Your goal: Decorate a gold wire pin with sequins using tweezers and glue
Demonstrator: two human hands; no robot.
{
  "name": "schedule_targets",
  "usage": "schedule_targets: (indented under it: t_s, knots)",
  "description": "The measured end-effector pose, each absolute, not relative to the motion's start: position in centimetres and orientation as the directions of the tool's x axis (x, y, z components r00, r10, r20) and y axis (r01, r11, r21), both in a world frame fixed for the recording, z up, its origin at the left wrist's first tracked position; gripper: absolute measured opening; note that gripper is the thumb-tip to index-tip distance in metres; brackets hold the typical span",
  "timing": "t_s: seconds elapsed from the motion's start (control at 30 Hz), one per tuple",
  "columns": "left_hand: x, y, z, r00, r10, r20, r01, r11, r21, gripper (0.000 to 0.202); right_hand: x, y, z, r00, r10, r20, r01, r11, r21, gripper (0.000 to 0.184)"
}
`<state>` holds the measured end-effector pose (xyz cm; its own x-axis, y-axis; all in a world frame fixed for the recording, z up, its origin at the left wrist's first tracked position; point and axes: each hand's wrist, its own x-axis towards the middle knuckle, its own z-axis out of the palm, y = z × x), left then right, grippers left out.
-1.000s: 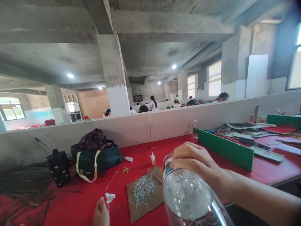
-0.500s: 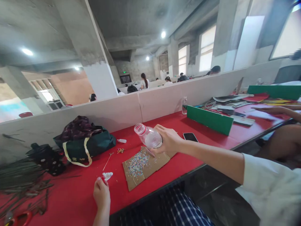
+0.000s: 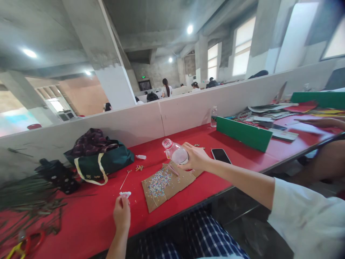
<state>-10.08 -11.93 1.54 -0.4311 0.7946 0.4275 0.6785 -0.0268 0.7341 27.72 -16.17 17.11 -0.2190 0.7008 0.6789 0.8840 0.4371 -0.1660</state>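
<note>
Over the red table (image 3: 88, 225), the person's left hand (image 3: 122, 213) is pinching a white scrap (image 3: 125, 194) between its fingertips, apparently holding it clear of the tabletop. Ahead and to the right of that hand, a cardboard sheet (image 3: 185, 178) is lying under scattered glitter (image 3: 159, 183). The right hand (image 3: 196, 157) is wrapping around a clear plastic bottle (image 3: 178, 153), seemingly keeping it raised above the cardboard, neck tilted away from the palm. A phone (image 3: 221, 155) is lying just beyond that hand.

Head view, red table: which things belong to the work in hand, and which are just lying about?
In use: right hand gripping clear plastic bottle; left hand pinching white scrap; glitter-strewn cardboard.

Lying about: green tote bag; smartphone; water bottle.
</note>
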Motion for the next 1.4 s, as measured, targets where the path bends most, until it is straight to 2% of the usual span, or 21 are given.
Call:
schedule_targets:
  t_s: [0.17,0.33,0.5,0.63,0.7,0.87,0.93,1.07,1.23,1.3,1.4]
  knots:
    - [-8.4,-13.1,2.8,-0.369,0.857,0.36,0.578,-0.091,0.811,0.034,27.5,-15.8,15.5,-0.173,0.755,0.633,0.869,0.419,-0.263,0.049]
    - [-4.7,-14.3,6.6,-0.293,0.863,0.412,0.412,-0.275,0.868,0.047,26.1,-17.1,12.8,-0.221,0.815,0.536,0.83,0.446,-0.335,0.047]
    - [0.2,-16.5,12.1,-0.127,0.87,0.476,0.279,-0.43,0.859,0.052,23.8,-18.9,9.6,-0.291,0.849,0.441,0.788,0.474,-0.393,0.044]
    - [2.4,-18.1,14.0,0.051,0.876,0.479,0.127,-0.481,0.867,0.048,22.4,-19.5,8.3,-0.305,0.868,0.392,0.763,0.469,-0.445,0.041]
    - [2.7,-18.7,14.3,0.104,0.881,0.462,0.138,-0.473,0.87,0.043,22.2,-19.4,8.1,-0.315,0.871,0.378,0.743,0.473,-0.472,0.044]
    - [2.4,-19.7,15.1,0.2,0.88,0.431,0.35,-0.475,0.807,0.032,22.3,-19.3,7.9,-0.329,0.868,0.373,0.715,0.487,-0.502,0.042]
    - [2.4,-20.1,15.4,0.239,0.872,0.428,0.383,-0.489,0.784,0.03,22.4,-19.5,8.0,-0.335,0.866,0.371,0.696,0.493,-0.522,0.04]
    - [2.4,-20.9,15.6,0.313,0.841,0.441,0.319,-0.53,0.786,0.033,22.4,-20.6,8.7,-0.359,0.871,0.334,0.638,0.491,-0.593,0.04]
    - [2.6,-21.7,15.8,0.429,0.814,0.391,0.148,-0.49,0.859,0.031,22.1,-22.0,9.1,-0.417,0.844,0.338,0.527,0.527,-0.667,0.039]
    - [2.7,-22.0,16.1,0.439,0.796,0.416,0.158,-0.525,0.837,0.032,22.0,-22.4,9.1,-0.424,0.837,0.346,0.492,0.534,-0.688,0.042]
    - [2.7,-22.2,16.8,0.396,0.761,0.513,0.253,-0.628,0.736,0.033,22.0,-22.8,9.3,-0.425,0.843,0.33,0.467,0.517,-0.717,0.043]
